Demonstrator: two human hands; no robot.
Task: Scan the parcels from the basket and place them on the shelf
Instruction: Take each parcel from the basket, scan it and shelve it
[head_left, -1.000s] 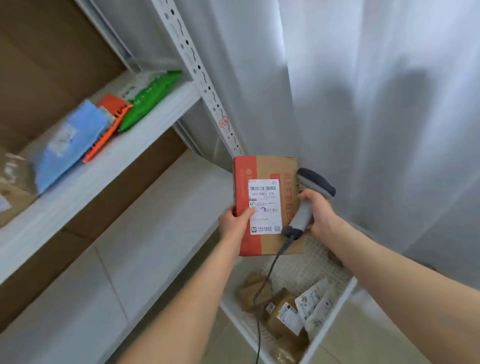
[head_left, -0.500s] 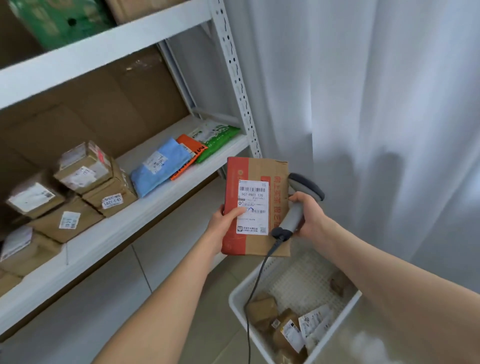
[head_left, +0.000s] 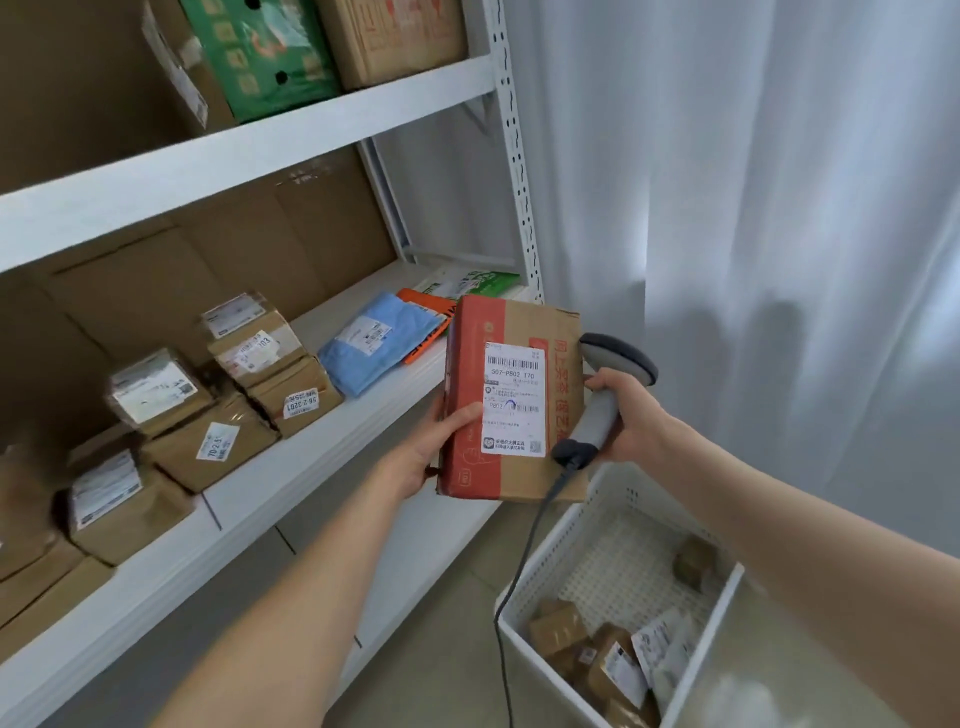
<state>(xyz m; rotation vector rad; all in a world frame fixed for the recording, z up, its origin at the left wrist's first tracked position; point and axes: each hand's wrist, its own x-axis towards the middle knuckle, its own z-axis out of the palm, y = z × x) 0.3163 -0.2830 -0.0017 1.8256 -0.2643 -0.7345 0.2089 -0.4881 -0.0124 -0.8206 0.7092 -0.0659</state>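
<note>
Currently left hand (head_left: 423, 457) is gripping the red-striped cardboard parcel (head_left: 511, 400) by its left edge, label up, above the white basket (head_left: 540, 587). Right hand (head_left: 631, 415) is wrapping round the grey barcode scanner (head_left: 605, 400) handle, touching the parcel's right side, beside the shelf (head_left: 291, 462).

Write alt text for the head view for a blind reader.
A left hand holds a red-and-brown parcel, label toward the camera, while the right hand grips a corded grey scanner beside it. A white basket below holds more parcels; a white shelf at left carries labelled boxes.
</note>
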